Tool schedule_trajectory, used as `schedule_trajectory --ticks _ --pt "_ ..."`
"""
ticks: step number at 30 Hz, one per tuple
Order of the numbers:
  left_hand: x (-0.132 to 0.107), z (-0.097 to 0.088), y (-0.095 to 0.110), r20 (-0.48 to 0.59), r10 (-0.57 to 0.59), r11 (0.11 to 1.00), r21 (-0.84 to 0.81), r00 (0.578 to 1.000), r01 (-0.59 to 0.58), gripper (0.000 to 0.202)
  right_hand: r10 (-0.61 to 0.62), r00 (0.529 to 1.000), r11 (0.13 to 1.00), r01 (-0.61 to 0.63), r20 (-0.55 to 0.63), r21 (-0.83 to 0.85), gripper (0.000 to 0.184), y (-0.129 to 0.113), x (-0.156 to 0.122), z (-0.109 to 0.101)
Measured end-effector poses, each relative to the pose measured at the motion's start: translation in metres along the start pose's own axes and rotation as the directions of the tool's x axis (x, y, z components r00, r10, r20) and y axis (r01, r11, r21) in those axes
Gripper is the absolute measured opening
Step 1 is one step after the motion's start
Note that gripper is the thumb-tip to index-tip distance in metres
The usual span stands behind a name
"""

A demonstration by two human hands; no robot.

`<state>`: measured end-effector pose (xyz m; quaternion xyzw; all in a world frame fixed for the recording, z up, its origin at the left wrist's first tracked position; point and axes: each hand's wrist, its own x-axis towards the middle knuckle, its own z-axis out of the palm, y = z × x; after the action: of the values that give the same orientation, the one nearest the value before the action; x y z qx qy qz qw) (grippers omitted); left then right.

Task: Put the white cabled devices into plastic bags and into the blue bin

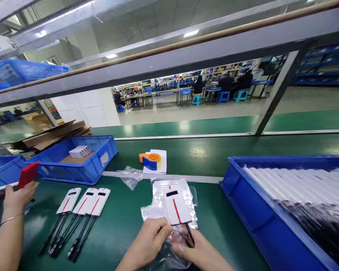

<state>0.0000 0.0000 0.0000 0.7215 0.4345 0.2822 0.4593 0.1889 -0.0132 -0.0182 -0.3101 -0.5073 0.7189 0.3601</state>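
Just in front of me is a flat white device [176, 207] with a dark window, a red stripe and a black cable [190, 234]. My left hand [151, 239] pinches a clear plastic bag [169, 256] at the device's lower end. My right hand [197, 246] closes around the cable and the side of the bag. How far the cable lies inside the bag, I cannot tell. Under the device rests a stack of clear bags [158, 192]. Several similar white devices [86, 201] lie to the left, cables toward me.
At far left a co-worker's hand [18, 197] holds a red object [27, 175]. A blue crate [260, 222] packed with white devices stands right. Another blue crate [101, 160] holds white boxes. Behind the bags sit a tape dispenser [151, 160] and a loose bag [130, 177].
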Motion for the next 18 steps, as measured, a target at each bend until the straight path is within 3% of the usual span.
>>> schedule_trajectory --ticks 4,9,12,16,18 --pt "0.001 0.000 -0.003 0.002 -0.069 0.986 -0.154 0.998 0.068 0.049 -0.037 0.997 0.995 0.030 -0.064 -0.100 0.053 -0.003 0.003 0.001" --pt "0.000 -0.007 -0.012 0.054 -0.166 0.908 -0.380 0.985 0.174 0.056 -0.096 0.988 0.911 0.039 -0.118 -0.411 0.056 0.001 0.001 -0.002" --pt "-0.002 -0.018 -0.017 0.054 -0.140 0.891 -0.429 0.989 0.150 0.057 -0.150 0.972 0.809 0.014 -0.183 -0.587 0.056 0.012 0.000 -0.007" --pt "-0.009 -0.043 -0.019 0.002 -0.130 0.919 -0.376 0.992 0.121 0.056 -0.310 0.901 0.649 -0.034 -0.304 -0.760 0.052 0.028 -0.002 -0.022" --pt "-0.014 -0.056 -0.019 -0.018 -0.130 0.926 -0.359 0.991 0.115 0.056 -0.456 0.851 0.482 -0.010 -0.261 -0.876 0.047 0.029 -0.007 -0.028"
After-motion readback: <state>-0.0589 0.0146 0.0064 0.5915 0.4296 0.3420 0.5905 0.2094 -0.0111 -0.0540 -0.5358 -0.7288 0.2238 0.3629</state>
